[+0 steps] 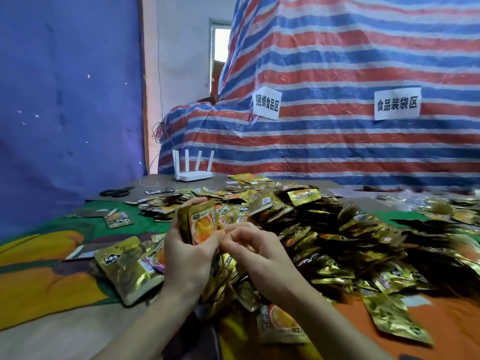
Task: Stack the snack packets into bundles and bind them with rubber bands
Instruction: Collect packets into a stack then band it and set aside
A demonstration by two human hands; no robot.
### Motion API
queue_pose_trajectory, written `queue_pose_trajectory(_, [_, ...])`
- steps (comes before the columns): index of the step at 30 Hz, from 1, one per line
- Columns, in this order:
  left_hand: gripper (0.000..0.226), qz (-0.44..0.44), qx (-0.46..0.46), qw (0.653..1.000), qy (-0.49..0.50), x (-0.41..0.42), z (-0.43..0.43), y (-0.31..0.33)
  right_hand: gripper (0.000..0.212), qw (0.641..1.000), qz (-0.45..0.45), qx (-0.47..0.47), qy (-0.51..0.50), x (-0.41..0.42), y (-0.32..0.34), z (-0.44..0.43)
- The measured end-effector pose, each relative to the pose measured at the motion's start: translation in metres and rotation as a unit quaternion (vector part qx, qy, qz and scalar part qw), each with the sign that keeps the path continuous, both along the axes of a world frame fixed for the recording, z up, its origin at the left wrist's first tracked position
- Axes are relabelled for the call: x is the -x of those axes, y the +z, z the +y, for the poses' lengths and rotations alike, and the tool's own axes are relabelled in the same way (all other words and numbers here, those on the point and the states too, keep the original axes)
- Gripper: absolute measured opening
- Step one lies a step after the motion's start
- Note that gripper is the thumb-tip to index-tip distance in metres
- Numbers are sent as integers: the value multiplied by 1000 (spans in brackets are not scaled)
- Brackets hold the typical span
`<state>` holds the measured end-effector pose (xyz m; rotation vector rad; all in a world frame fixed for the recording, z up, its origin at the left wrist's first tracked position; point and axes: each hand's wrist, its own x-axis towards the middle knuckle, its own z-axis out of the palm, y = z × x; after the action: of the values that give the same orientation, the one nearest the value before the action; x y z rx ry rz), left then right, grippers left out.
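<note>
My left hand [188, 252] grips an upright stack of gold snack packets [201, 224], its front packet showing an orange picture. My right hand [255, 252] is close against the stack's right edge with its fingers curled, pinching something small there; whether it is a rubber band I cannot tell. A big loose heap of gold packets [324, 229] covers the table to the right and behind my hands. A bound-looking bundle of packets [130, 268] lies flat to the left of my left wrist.
A white router with several antennas [192, 170] stands at the table's far edge, black scissors [117, 192] to its left. A colourful cloth [44, 271] covers the table. A striped tarp with two paper signs [397, 103] rises behind.
</note>
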<state>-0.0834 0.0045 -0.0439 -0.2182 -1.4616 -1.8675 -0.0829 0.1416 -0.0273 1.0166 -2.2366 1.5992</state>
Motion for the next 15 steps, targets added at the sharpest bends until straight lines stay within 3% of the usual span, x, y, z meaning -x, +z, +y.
queue_pose_trajectory(4, [59,12,29,999,14,1,0,-1,12,998,-54,11,29,-1,2,4])
queue_pose_trajectory(8, [59,-8,21,999,25,3,0,-3,12,987,-123,92,51,2,1,3])
queue_pose_trajectory(11, [62,-25,3,999,20,3,-2,-4,16,986,-94,127,55,4,7,9])
queue_pose_trajectory(15, [66,-37,6,999,-21,0,0,-1,11,959,-146,192,146,3,11,18])
